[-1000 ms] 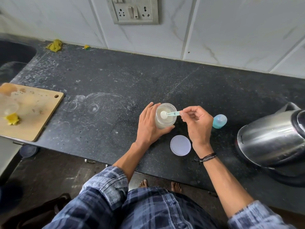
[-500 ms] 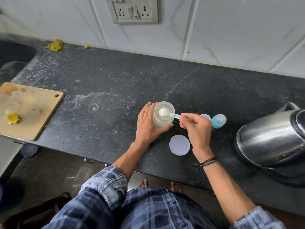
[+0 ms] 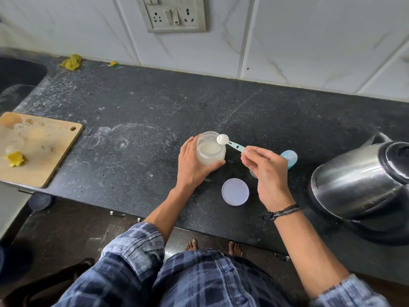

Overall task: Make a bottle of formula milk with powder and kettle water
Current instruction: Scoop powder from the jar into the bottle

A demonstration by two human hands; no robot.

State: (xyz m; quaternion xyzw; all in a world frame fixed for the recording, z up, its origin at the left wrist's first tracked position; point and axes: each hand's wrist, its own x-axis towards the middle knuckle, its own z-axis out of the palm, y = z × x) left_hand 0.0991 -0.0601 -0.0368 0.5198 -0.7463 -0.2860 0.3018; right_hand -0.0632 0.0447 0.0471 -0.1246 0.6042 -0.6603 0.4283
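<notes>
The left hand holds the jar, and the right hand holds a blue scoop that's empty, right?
Not empty: in the head view the scoop is heaped with white powder. The left hand does hold the jar, and the right hand does hold the scoop.

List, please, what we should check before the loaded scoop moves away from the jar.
1. Scoop filled: ok, heaped with white powder.
2. Grip on the scoop: ok, the right hand pinches the handle's end with its fingers.
3. Jar steady: ok, upright, with the left hand wrapped round it.
4. Scoop free of the rim: cannot tell, the bowl sits right at the jar's far-right rim.
5. Where to tip it: cannot tell, the right hand hides all but a blue piece behind it.
6. Lid out of the way: ok, flat on the counter between the wrists.
</notes>
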